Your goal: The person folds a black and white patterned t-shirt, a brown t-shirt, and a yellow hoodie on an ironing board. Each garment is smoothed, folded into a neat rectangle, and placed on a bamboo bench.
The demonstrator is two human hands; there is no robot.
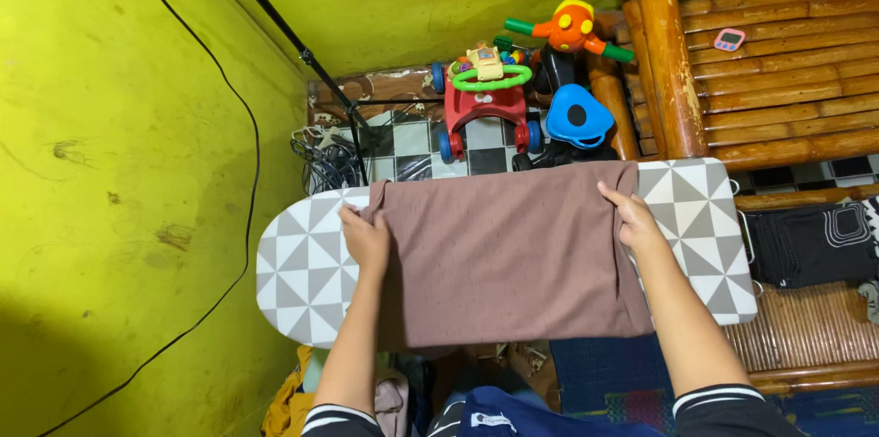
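At frame centre, the left hand [368, 240] and right hand [634, 220] each pinch an upper corner of the brown cloth [508, 254] on the ironing board [307, 272]; even outward tension would probably flatten it best.

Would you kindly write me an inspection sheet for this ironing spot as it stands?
Surface: ironing board, grey-and-white triangle cover, lying crosswise.
Job's things: brown cloth spread flat over the board, near edge overhanging.
Clutter: toy walker, orange toy, blue toy beyond the board; dark garment on the right.
Hands: left hand grips the cloth's left edge; right hand grips its right edge.
Cables: black cable down the yellow wall; tangled cords on the floor.
Surroundings: bamboo bench, checkered floor.
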